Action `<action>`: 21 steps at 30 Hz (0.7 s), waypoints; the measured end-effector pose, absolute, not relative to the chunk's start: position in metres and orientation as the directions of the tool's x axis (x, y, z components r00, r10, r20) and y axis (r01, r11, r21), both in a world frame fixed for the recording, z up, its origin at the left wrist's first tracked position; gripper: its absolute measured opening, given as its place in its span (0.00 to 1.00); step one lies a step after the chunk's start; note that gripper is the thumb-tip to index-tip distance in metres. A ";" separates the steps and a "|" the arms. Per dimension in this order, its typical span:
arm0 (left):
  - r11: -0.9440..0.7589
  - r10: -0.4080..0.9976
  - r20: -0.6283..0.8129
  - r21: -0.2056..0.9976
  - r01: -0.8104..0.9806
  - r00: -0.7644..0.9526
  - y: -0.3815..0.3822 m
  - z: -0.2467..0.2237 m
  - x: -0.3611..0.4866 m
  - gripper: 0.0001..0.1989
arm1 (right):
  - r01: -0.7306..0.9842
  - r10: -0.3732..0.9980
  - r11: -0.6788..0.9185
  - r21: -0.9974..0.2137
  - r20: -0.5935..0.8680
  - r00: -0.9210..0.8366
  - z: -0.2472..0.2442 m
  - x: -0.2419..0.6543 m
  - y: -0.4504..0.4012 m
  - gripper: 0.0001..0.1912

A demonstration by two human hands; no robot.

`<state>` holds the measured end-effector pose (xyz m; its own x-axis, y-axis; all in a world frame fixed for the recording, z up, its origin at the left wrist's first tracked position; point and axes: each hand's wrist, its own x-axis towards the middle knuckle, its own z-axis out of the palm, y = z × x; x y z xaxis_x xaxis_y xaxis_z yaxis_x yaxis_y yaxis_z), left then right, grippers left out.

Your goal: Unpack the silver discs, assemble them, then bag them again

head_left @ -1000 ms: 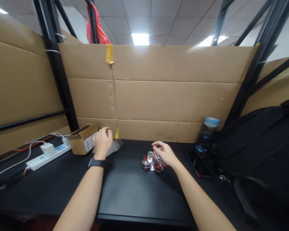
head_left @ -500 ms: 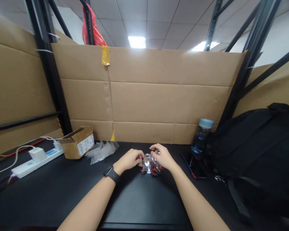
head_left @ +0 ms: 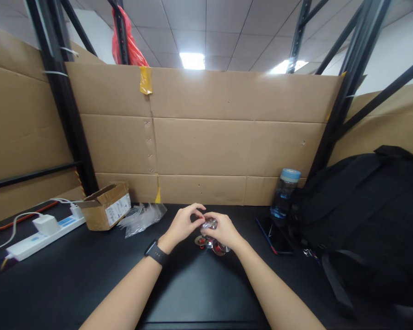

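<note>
On the black table, straight ahead, stands a cluster of shiny silver round pieces with red parts [head_left: 219, 249]; its exact kind I cannot make out. My right hand [head_left: 227, 230] is closed around the upper silver part of it, hiding much of that part. My left hand [head_left: 183, 224], with a dark watch [head_left: 156, 252] on its wrist, has thumb and forefinger curled together at the cluster's upper left side. A small red spot shows by those fingertips, too small to name. A silver disc with red bits [head_left: 201, 241] sticks out at the lower left.
An opened cardboard box [head_left: 105, 208] and clear plastic bags [head_left: 142, 219] lie to the left, beyond a white power strip [head_left: 48, 236]. At right are a water bottle [head_left: 285, 195], a dark phone [head_left: 277, 237] and a black backpack [head_left: 368, 220]. Cardboard [head_left: 199, 146] walls the back.
My right hand has come in left and down over the silver cluster and closed on its upper part. My left fingers have lifted slightly at its side. The view has shifted slightly.
</note>
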<state>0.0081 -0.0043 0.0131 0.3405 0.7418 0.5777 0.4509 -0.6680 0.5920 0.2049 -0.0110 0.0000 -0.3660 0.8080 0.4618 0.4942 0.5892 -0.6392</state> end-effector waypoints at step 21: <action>-0.687 0.717 0.631 0.570 0.451 0.294 -0.003 0.007 0.015 0.06 | -0.073 0.938 0.321 -0.944 0.327 -0.116 -0.002 0.207 0.002 0.23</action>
<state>0.0148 -0.0030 0.0068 0.2945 0.7174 0.6313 0.4514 -0.6867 0.5698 0.2073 0.0022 -0.0023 -0.1161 0.9378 0.3273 -0.0733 0.3206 -0.9444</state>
